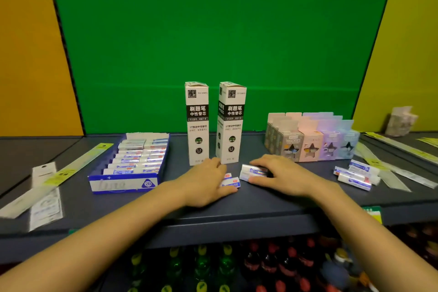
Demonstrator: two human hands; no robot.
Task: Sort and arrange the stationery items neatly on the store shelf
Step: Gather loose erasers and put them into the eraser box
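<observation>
Broadly, a dark grey shelf (260, 204) runs across the view in front of a green backdrop (213, 42), with bottles (237, 265) blurred on the level below. At the left of the shelf sits a blue display box (123, 184) marked 2B, packed with rows of white erasers lying flat. Just right of it, 2 tall white refill boxes (198, 123) stand upright side by side near the middle. Further right, a block of pastel star-window cartons (315, 142) stands in rows, grey, pink, lilac and pale blue. Long packaged rulers (71, 168) lie at an angle on the far left, and more lie at the far right. A small loose heap of erasers (355, 174) rests on the shelf in front of the cartons, well apart from the display box.

Both hands lie low on the shelf, just in front of the refill boxes. The left hand (206, 180) rests palm down, fingers loosely curled over 2 small erasers (231, 181) that peek out at its fingertips; whether it grips them I cannot tell. The right hand (282, 176) has its fingers and thumb closed around 1 wrapped eraser (252, 171), which lies on the shelf.
</observation>
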